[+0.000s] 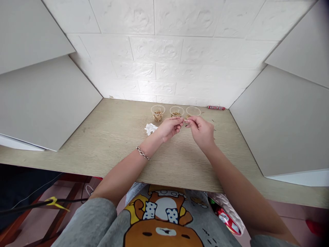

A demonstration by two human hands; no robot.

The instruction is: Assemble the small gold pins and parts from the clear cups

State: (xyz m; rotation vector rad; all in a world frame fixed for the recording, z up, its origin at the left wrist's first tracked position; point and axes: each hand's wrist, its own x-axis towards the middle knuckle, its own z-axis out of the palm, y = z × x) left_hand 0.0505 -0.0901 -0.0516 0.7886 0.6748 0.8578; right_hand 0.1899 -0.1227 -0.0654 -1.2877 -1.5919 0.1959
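My left hand (171, 127) and my right hand (202, 130) meet over the wooden table (110, 144), just in front of three small clear cups. Both hands are pinched, fingertips touching, on a tiny thin item between them that is too small to name. The left cup (157, 113) and the middle cup (177, 111) hold small gold-coloured pieces. The right cup (193, 111) is partly hidden behind my right fingers. A chain bracelet (142, 153) sits on my left wrist.
A crumpled white tissue (150, 128) lies left of my left hand. A red pen-like item (216, 107) rests at the back wall. Grey panels (48, 103) flank the table on both sides. A few small dark bits lie near my right hand.
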